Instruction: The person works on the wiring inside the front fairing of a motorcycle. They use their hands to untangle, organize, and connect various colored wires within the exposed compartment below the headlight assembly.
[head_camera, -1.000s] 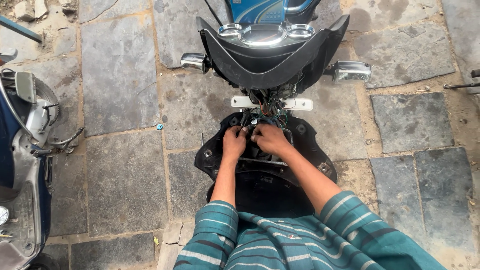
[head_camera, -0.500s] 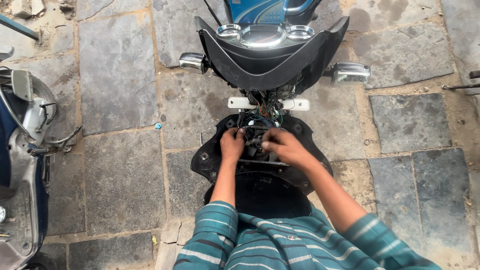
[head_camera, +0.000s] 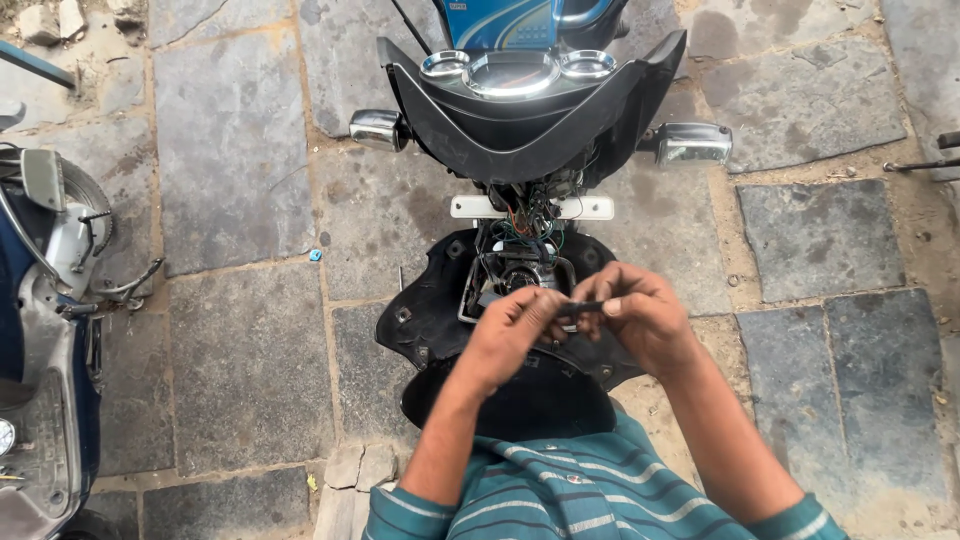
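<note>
My left hand (head_camera: 515, 328) and my right hand (head_camera: 640, 312) are raised together over a scooter's opened front, pinching a small dark part (head_camera: 582, 307) between their fingertips. Below them lies the black headlight housing panel (head_camera: 420, 315) with a metal-framed opening and a bundle of coloured wires (head_camera: 525, 230) above it. Farther off sits the black instrument cowl (head_camera: 520, 130) with round chrome gauges, a chrome indicator lamp (head_camera: 377, 128) on the left and another indicator lamp (head_camera: 693, 143) on the right. A white bracket (head_camera: 590, 207) crosses under the cowl.
A second scooter (head_camera: 50, 330), blue and grey, stands at the left edge. The ground is grey stone paving (head_camera: 230, 160) with sandy joints. A tiny blue scrap (head_camera: 315, 255) lies on the stones. A thin metal rod (head_camera: 920, 163) shows at the right edge.
Both hands have lifted out of the housing opening and come together nearer to me, now holding a small dark part between them. The view has shifted slightly.
</note>
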